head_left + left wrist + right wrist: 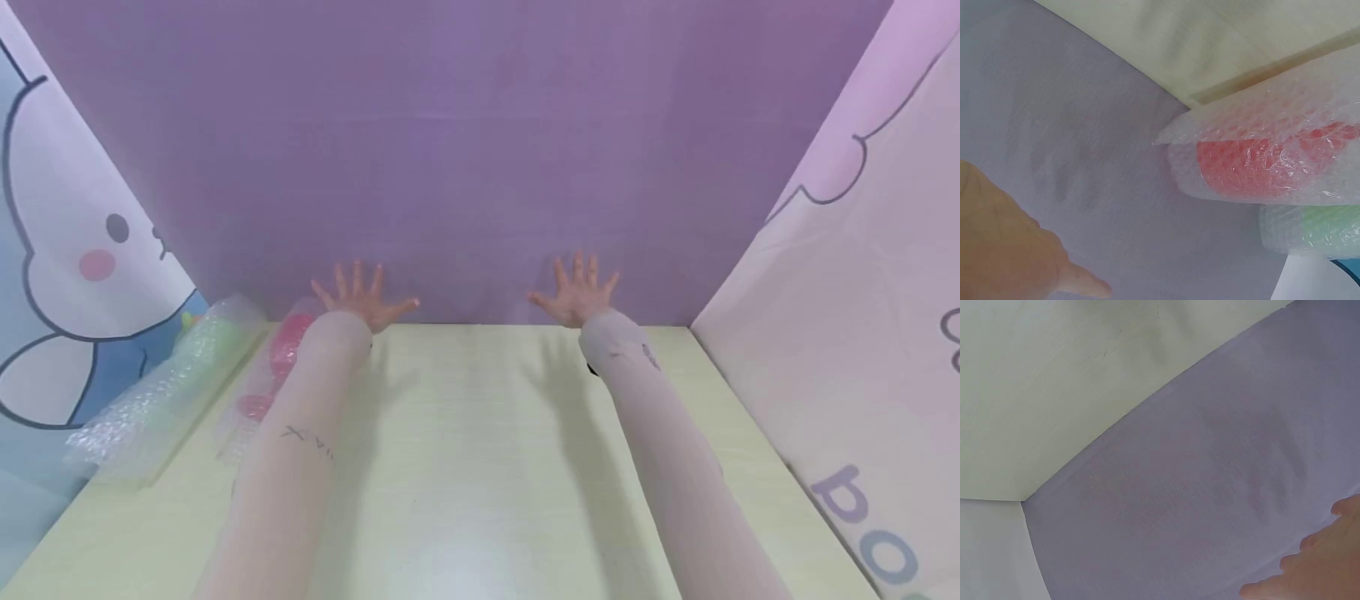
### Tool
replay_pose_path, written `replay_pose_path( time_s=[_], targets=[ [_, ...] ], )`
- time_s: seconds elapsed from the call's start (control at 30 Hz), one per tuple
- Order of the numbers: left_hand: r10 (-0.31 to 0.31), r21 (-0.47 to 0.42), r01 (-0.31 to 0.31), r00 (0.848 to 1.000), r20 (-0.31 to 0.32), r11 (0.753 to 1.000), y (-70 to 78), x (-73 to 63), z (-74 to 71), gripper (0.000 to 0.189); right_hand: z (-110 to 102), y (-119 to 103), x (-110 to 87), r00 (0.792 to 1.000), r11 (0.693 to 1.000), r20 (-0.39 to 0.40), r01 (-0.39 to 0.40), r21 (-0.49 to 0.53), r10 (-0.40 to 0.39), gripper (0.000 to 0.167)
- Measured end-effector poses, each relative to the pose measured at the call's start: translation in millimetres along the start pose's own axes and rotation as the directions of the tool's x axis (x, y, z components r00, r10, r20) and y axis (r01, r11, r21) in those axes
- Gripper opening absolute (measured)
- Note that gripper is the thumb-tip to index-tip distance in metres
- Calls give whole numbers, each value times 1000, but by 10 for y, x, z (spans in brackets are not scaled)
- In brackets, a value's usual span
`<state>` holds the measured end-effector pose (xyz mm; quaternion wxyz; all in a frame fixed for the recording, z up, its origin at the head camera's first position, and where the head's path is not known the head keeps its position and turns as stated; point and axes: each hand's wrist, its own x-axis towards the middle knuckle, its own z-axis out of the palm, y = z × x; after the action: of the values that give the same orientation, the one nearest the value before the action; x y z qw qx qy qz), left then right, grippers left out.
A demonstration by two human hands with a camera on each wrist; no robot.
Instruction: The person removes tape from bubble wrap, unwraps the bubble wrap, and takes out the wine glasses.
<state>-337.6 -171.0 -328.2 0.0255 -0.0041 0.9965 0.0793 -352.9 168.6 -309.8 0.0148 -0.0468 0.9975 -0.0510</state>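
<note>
Both arms reach forward over the pale table toward the purple back panel. My left hand (363, 297) has its fingers spread and holds nothing. Beside its forearm lies a bubble-wrapped bundle with red items (1241, 165) inside; their kind is blurred by the wrap. My right hand (576, 294) is likewise spread with nothing in it, in front of the panel near the table's back edge. Whether either hand touches the panel I cannot tell. In the right wrist view only part of the right hand's fingers (1316, 562) shows at the lower right corner.
A second bubble-wrapped bundle (176, 387), pale green inside, lies along the table's left edge. Purple panel (480, 150) closes off the back. Printed cartoon sheets stand at the left (67, 208) and right (862, 308). The pale tabletop (465, 467) stretches between the arms.
</note>
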Motion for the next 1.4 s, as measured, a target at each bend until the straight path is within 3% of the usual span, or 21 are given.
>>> replay_pose_path(
  time_s=[0.33,1.03,1.4],
  targets=[
    [14,-25,-13,1000,16,1000,31,-36,-14,107,48,18,-27,999,1000,28,-24,8,24,92],
    [25,46,-24,1000,-4,999,-26,-36,-55,98,110,73,19,1000,1000,22,1,1,-1,93],
    [89,-17,-89,996,12,996,46,-237,-181,92,-51,240,-133,997,997,-36,63,46,-62,92]
  ],
)
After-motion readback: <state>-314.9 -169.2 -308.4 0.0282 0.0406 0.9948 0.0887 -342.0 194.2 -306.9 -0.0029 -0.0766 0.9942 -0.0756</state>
